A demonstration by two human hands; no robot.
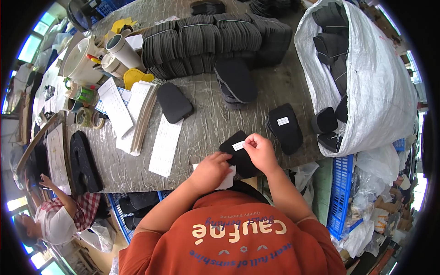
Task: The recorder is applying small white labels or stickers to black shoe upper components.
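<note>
left hand [211,172]: lower centre of frame, fingers curled together and pressing down on a white sheet of label backing paper [228,180] at the table's near edge; it probably pins the sheet so labels peel cleanly.
right hand [261,151]: just right of the left hand, thumb and forefinger pinched together on a small white rectangular sticker [238,145], holding it by one end, seemingly to keep the rest free to lay flat.
work piece: black foam insole-shaped pad [239,158], centre of frame, lying flat on the table under both hands; the sticker sits at its upper part, touching the surface.
table: grey marbled tabletop [206,123], fills the middle of the frame.
labelled pad: second black foam pad with a white sticker [285,126], right of centre, set apart from the work piece, looks like a done pile.
label sheets: long white printed paper strips [166,144], left of centre, within reach of the left hand.
loose pad: bare black oval foam pad [174,103], beyond the strips.
stock: banded bundles of black foam pads [215,41], upper centre, stacked in rows.
sack: large white woven plastic sack [380,91], upper right, open mouth toward the table, more black pads inside.
clutter: white plastic jug and cups [85,59], upper left.
other person: in checked sleeve [85,208], lower left, separate work.
</note>
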